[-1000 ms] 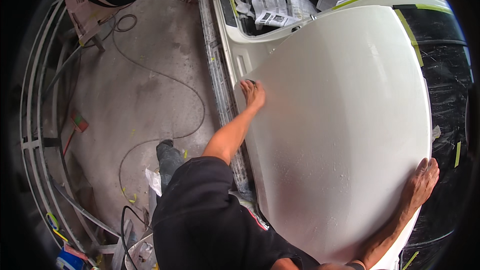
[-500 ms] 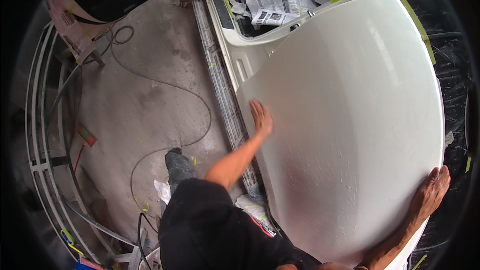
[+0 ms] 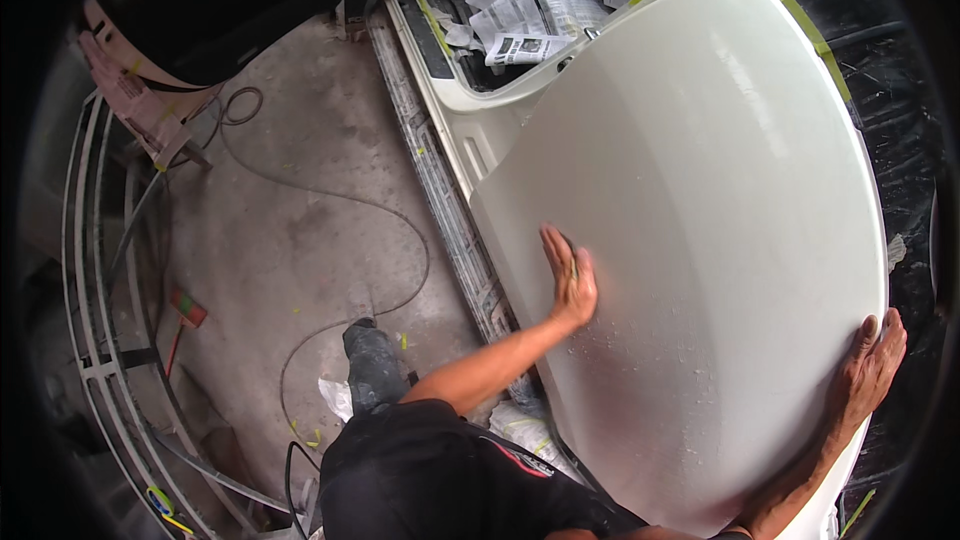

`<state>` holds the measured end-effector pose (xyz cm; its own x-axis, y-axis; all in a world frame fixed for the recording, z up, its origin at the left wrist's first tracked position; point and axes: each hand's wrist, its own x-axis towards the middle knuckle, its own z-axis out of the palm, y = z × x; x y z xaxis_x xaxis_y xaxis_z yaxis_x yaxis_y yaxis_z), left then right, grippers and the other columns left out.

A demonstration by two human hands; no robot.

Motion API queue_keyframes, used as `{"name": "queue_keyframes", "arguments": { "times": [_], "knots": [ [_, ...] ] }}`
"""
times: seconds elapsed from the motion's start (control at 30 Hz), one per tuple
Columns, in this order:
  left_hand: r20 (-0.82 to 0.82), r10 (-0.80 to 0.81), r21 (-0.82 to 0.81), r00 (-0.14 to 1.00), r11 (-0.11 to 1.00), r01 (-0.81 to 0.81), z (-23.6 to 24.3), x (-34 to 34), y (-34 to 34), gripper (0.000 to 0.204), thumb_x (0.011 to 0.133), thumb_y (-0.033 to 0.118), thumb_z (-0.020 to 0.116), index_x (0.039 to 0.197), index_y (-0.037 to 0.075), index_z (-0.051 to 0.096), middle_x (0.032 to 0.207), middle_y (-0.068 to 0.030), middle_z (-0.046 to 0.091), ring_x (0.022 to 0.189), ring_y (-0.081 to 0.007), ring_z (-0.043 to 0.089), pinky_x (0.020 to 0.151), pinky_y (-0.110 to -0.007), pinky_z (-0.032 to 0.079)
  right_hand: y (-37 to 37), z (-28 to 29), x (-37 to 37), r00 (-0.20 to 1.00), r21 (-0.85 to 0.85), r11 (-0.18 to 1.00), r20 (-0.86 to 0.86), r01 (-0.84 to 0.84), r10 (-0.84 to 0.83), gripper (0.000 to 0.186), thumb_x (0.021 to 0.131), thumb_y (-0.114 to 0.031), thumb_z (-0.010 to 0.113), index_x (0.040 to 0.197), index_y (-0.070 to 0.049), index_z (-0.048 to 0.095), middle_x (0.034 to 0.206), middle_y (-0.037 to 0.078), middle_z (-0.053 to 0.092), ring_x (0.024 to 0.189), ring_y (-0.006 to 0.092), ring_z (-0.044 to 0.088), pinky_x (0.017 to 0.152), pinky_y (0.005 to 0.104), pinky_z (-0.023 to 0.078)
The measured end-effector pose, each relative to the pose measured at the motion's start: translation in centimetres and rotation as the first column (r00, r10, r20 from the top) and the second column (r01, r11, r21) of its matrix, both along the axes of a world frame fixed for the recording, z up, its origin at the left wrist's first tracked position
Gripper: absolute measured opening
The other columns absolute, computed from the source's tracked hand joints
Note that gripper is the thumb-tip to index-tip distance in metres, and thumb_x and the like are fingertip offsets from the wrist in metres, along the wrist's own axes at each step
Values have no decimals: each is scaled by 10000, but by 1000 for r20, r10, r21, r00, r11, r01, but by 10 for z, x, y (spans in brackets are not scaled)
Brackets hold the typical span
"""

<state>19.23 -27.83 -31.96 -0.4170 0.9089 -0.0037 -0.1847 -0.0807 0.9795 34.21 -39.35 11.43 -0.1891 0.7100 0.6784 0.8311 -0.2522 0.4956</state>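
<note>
A large, smooth, white curved car body panel (image 3: pixel 660 210) fills the right half, with water drops scattered over its lower part. My left hand (image 3: pixel 572 285) lies on the panel's left part, fingers stretched forward and close together. Between its thumb and fingers shows a sliver of something thin and yellowish, mostly hidden by the hand. At the panel's right edge rests my right hand (image 3: pixel 875 365), fingers extended flat along the rim, holding nothing.
Newspaper sheets (image 3: pixel 535 5) and green tape lie around the opening beyond the panel. Black plastic sheeting (image 3: pixel 900 150) borders it on the right. A hose (image 3: pixel 425 250) winds across the concrete floor to my left, near a metal rack (image 3: pixel 90 240) and a red-handled brush (image 3: pixel 187 308).
My left hand has slid right and toward me over the panel. My right hand stays on the right edge. The whole view has shifted slightly.
</note>
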Motion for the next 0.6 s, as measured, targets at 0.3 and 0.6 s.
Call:
{"name": "queue_keyframes", "arguments": {
  "times": [0.3, 0.6],
  "knots": [
    [40, -12, 12, 999, 1000, 12, 48, 11, -29, 912, 1004, 626, 167, 1513, -93, -68, 1597, -296, -104, 1500, -394, -86, 1214, -480, -69, -1, 1, -9, 999, -12, 999, 2, 42, -42, 565, 1050, -464, 356, 1294, 22, 512, 1221, 223, 548, 1184, 396, 500, 1018, 456, 386],
    [41, 82, 12, 996, 996, -83, 65, -108, 69, 774, 1056, 461, 205, 1504, -113, -58, 1594, -305, -97, 1495, -410, -93, 1227, -462, -33, 15, -12, -10, 1000, -3, 1000, -25, -19, 19, 549, 1053, -446, 358, 1290, 25, 513, 1203, 225, 557, 1167, 405, 502, 1006, 469, 388]
  ]
}}
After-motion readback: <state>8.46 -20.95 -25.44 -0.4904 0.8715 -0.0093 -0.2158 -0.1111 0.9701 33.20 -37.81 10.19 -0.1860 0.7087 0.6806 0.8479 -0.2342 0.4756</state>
